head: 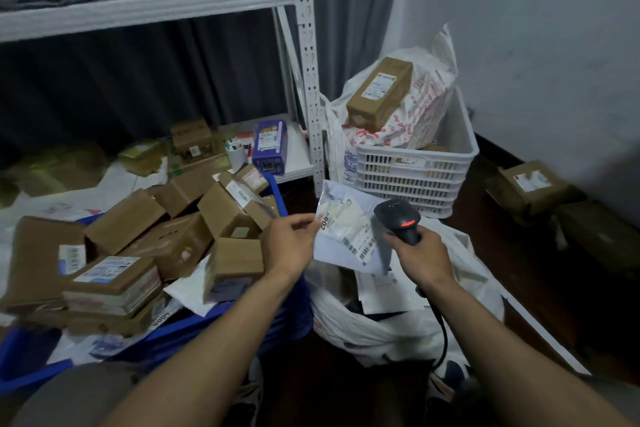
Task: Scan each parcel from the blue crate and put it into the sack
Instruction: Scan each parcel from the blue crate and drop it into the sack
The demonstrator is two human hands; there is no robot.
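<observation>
— What is at the left?
— A blue crate (207, 322) heaped with cardboard parcels (180, 246).
— And the hands?
— The left hand (289, 246) pinches a white parcel (346, 229) by its edge, above the open sack (363, 329). The right hand (420, 256) has its fingers wrapped round a black scanner (398, 218), red light glowing.

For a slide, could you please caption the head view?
Left hand holds a flat white mailer beside the black scanner in the right hand, over the white sack.
</observation>
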